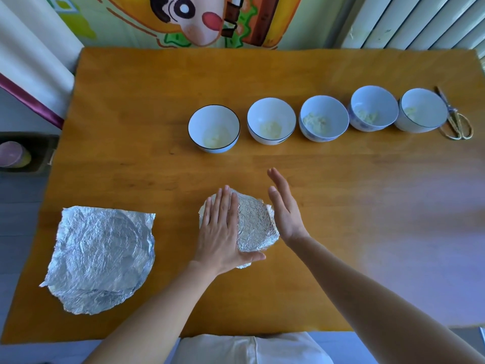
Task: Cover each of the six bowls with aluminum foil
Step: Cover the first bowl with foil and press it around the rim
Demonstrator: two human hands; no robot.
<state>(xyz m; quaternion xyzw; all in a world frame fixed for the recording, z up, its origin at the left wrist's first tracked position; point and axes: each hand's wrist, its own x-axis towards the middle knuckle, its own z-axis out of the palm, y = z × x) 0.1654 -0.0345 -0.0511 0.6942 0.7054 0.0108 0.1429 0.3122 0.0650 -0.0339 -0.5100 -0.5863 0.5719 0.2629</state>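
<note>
Head view, single frame.

1. Surface (131, 127): an orange-brown wooden top fills most of the frame.

2. Covered bowl (256, 222): it stands low in the centre of the frame. Crinkled foil wraps its top and hangs down its sides. The bowl itself is hidden under the foil.

3. Left hand (223, 232): it lies palm down on the left half of the covered bowl. Its grip is spread flat, with the fingers straight and side by side, pointing toward the top of the frame. The thumb reaches along the near edge of the foil.

4. Right hand (284, 208): it stands on edge just right of the covered bowl, palm facing the foil. Its grip is spread, fingers straight and together, and holds nothing. Whether the palm touches the foil cannot be told.

5. Foil sheets (102, 256): a loose, wrinkled pile lies flat in the lower left of the frame, well apart from the covered bowl.

6. Open bowls: five white bowls stand in a row from the centre to the upper right. In order they are the first bowl (214, 128), second bowl (271, 124), third bowl (324, 118), fourth bowl (374, 108) and fifth bowl (422, 110). Each shows a small pale yellow portion at its bottom. None carries foil.

7. Scissors (456, 122): a gold-handled pair lies just right of the fifth bowl, at the right edge of the frame.
</note>
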